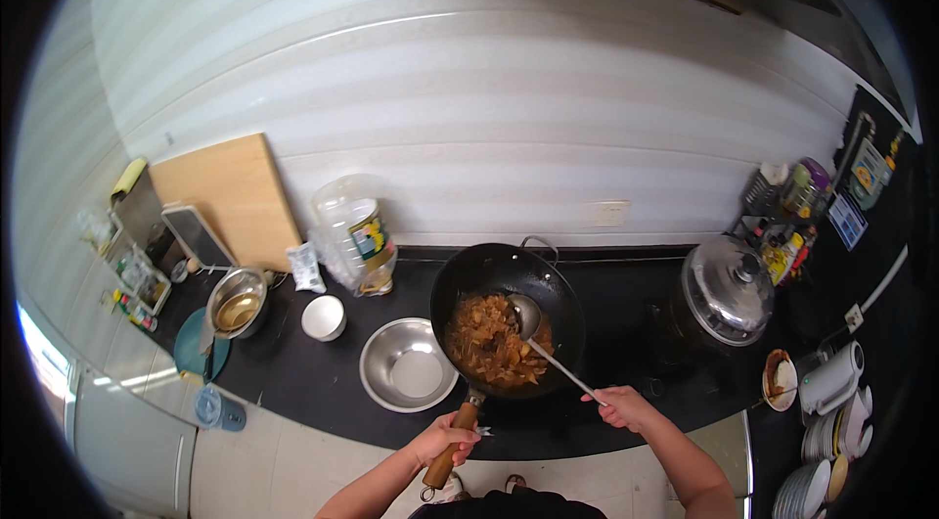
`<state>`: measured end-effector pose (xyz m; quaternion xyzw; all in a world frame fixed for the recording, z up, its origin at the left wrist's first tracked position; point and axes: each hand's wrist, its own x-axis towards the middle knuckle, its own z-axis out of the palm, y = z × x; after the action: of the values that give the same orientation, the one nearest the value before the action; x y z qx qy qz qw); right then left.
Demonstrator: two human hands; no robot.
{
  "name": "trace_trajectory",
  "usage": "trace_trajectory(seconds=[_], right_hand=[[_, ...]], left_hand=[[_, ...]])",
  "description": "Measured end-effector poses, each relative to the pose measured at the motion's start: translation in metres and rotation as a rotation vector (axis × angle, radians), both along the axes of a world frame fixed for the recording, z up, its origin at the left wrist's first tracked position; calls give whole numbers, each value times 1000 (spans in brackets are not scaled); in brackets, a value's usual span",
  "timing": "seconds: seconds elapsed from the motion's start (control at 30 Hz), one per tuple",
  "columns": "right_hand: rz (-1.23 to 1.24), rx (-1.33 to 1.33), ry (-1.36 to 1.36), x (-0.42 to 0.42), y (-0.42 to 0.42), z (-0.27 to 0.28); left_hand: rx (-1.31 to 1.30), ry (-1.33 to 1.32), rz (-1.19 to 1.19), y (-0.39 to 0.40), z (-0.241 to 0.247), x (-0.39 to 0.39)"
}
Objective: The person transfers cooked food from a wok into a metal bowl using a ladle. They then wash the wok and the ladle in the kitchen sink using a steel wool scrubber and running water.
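My left hand is closed around the wooden handle of a black wok. Brown cooked food in pieces lies in the wok. The metal ladle is held near its handle's end by my right hand, and its bowl rests in the food, towards the right. Just left of the wok, partly behind its rim, stands a wide stainless steel basin with nothing in it. What the wok stands on is hidden beneath it.
Further left are a white bowl, a plastic oil bottle, a steel bowl with liquid and a knife on a teal board. A lidded steel pot stands right, past it stacked plates.
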<state>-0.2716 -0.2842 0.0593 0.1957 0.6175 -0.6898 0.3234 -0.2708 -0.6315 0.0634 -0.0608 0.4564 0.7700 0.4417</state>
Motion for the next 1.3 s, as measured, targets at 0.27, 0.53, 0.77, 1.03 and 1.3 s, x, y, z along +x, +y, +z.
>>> trace_trajectory(seconds=[0.27, 0.53, 0.77, 1.03, 1.3], right_hand=[[184, -20, 104, -26, -57, 16], [348, -130, 106, -46, -117, -8], [410, -44, 146, -55, -145, -22], [438, 232, 404, -63, -148, -46], [445, 708, 876, -63, -148, -35]], left_hand=[[-96, 86, 211, -54, 38, 46], [-243, 77, 405, -102, 57, 79], [-330, 15, 483, -119, 80, 87], [-422, -20, 519, -134, 88, 84], [-527, -5, 493, -145, 90, 72]])
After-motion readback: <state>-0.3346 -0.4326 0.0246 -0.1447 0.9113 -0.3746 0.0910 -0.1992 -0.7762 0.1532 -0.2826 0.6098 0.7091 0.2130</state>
